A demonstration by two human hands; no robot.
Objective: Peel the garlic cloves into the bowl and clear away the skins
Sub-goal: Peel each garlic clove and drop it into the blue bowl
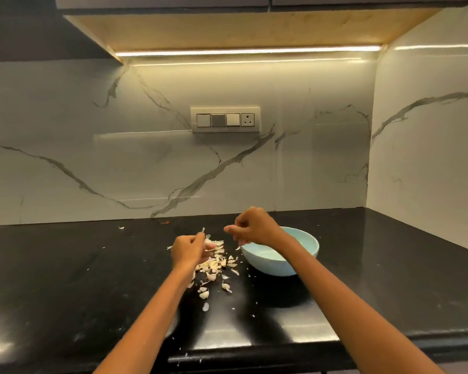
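Just above the heap of garlic skins, the left hand has its fingers curled in, pinching a thin strip of skin that sticks up past the knuckles; whether a clove sits inside the fist cannot be told. The right hand is raised a little higher, between the heap and the pale blue bowl, its fingertips pinched together on something small and pale that is too blurred to name. Its wrist crosses the near left rim of the bowl, hiding part of the inside. Both forearms reach in from the lower edge, bare. Loose cloves and flakes trail from the heap toward the front of the black counter. Behind stands a white marble backsplash with a switch plate, lit by a strip light under the cabinet.
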